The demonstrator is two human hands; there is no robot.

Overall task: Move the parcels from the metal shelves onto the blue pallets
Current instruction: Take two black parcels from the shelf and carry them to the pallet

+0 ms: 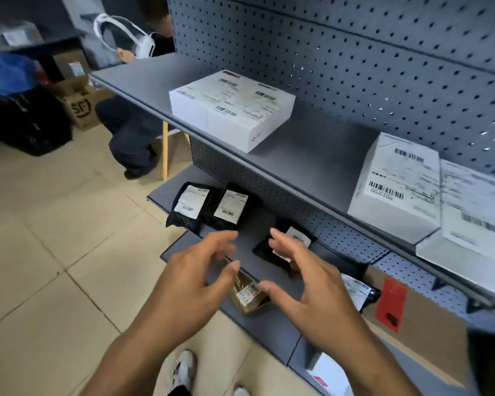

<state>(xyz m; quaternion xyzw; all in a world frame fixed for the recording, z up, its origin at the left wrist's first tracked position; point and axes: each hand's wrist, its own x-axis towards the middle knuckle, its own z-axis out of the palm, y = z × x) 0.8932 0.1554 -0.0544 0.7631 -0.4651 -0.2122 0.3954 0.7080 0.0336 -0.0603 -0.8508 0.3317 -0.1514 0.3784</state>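
- Head view: the left hand [189,284] and right hand [312,290] reach out side by side over the lower metal shelf [269,327]. Both have their fingers spread and loosely curved, and neither grasps anything.
- A small brown parcel [247,297] with a white label lies on the lower shelf between the two hands, just below the thumbs. Whether either thumb touches it cannot be told.
- A black bag parcel [272,254] lies on the shelf beyond the right hand's fingers and is partly hidden by them.
- Farther left on the same shelf, two black labelled bag parcels [187,207] [230,208] lie touching each other.
- To the right of the right hand lies another black bag [359,291]. Beside it is a large cardboard box [429,332] with a red label.
- On the upper shelf [312,155], a flat white box [232,107] sits towards the far left. Two white labelled boxes [395,187] [472,224] stand together at the right, against the pegboard back [355,52].
- At the far left a person [132,130] sits beside a printed cardboard carton [80,108] on the tiled floor [40,252].
- A white shoe [183,370] shows near the bottom edge.
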